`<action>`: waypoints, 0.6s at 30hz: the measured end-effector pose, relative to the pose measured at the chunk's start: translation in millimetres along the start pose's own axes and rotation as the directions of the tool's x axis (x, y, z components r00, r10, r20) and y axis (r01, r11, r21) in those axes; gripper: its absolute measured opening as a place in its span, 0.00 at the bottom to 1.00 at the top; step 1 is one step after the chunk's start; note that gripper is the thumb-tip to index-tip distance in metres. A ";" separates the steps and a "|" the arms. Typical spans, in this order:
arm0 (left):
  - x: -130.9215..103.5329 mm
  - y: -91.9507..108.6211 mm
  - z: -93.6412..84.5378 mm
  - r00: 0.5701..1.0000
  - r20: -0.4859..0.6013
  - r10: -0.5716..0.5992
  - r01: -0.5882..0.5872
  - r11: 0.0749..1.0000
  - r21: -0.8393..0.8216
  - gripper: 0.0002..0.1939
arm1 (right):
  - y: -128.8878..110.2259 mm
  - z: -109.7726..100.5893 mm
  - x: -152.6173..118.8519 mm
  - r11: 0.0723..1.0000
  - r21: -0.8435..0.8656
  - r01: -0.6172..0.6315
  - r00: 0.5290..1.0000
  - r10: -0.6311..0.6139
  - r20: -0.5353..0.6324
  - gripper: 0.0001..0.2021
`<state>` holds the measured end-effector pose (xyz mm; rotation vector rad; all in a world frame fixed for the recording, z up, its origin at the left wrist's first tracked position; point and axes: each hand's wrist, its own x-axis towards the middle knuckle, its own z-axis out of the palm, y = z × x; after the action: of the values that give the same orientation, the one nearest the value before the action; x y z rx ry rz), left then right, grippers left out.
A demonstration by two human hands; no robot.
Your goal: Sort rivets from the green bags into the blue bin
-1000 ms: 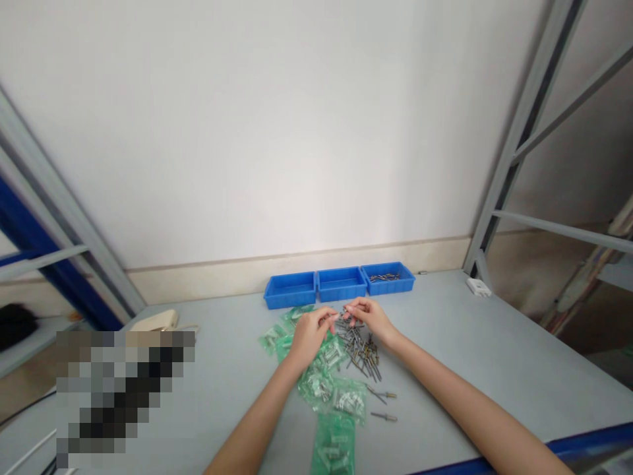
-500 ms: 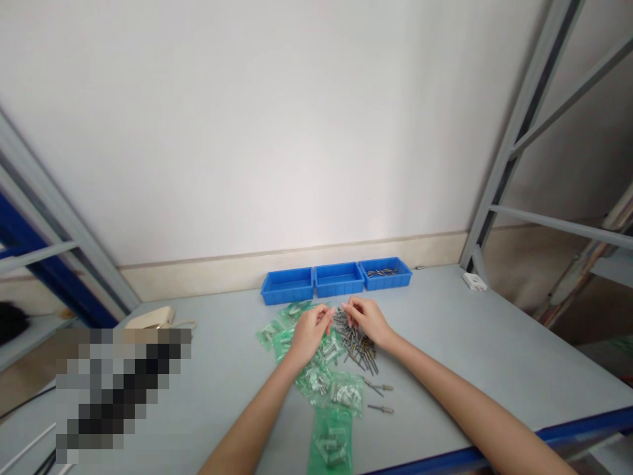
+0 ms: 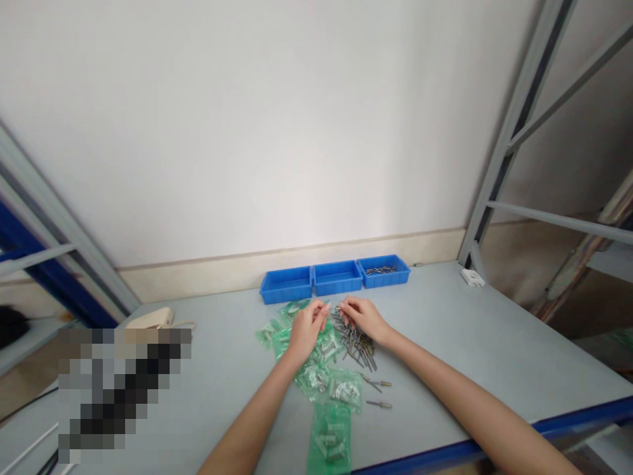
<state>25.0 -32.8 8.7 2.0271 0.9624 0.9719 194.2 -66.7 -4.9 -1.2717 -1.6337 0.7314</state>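
Note:
My left hand [image 3: 306, 331] is closed in a pinch above green plastic bags [image 3: 329, 344] of small metal parts; whatever its fingertips hold is too small to make out. Just to its right, my right hand [image 3: 364, 319] pinches a small metal piece, seemingly a blind rivet [image 3: 337, 308], over the pile. That pile of loose blind rivets [image 3: 364, 353] spreads under and in front of the right hand, partly covered by it. A few single rivets [image 3: 379, 404] lie nearer the table's front. Another green bag [image 3: 330, 439] with larger cylindrical pieces rests at the front edge.
Three blue bins stand in a row by the wall: the left bin [image 3: 287, 297] and middle bin [image 3: 337, 288] show bare bottoms, the right bin [image 3: 386, 280] holds rivets. A white block [image 3: 472, 278] sits at right. A cream-coloured device [image 3: 151, 318] lies left, beside a pixelated area.
The hands stay close together over the bags and the pile, with only small finger movements. My left hand's fingers have shifted slightly up and left; the view has moved a little.

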 end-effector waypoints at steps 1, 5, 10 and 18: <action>0.1 0.1 -0.2 1.000 -0.007 0.002 -0.002 1.000 -0.004 0.16 | 2.3 0.9 1.1 0.998 0.063 -0.001 1.000 0.001 -0.001 0.14; -0.6 2.3 -0.9 1.000 -0.016 0.014 -0.014 1.000 -0.013 0.14 | 3.9 2.4 3.1 0.980 0.197 0.015 0.999 -0.006 -0.045 0.12; -3.1 6.4 -0.4 1.000 -0.003 0.005 -0.005 1.000 0.006 0.21 | -0.2 2.2 1.8 0.991 0.132 0.015 1.000 -0.013 -0.021 0.19; -0.2 -1.1 0.5 1.000 0.025 0.012 -0.012 1.000 -0.004 0.16 | 1.3 1.3 1.4 0.985 0.174 0.025 0.999 -0.019 -0.035 0.15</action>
<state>25.0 -32.6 7.5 2.0394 0.9357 0.9516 193.4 -65.0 -6.1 -1.1334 -1.5201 0.8171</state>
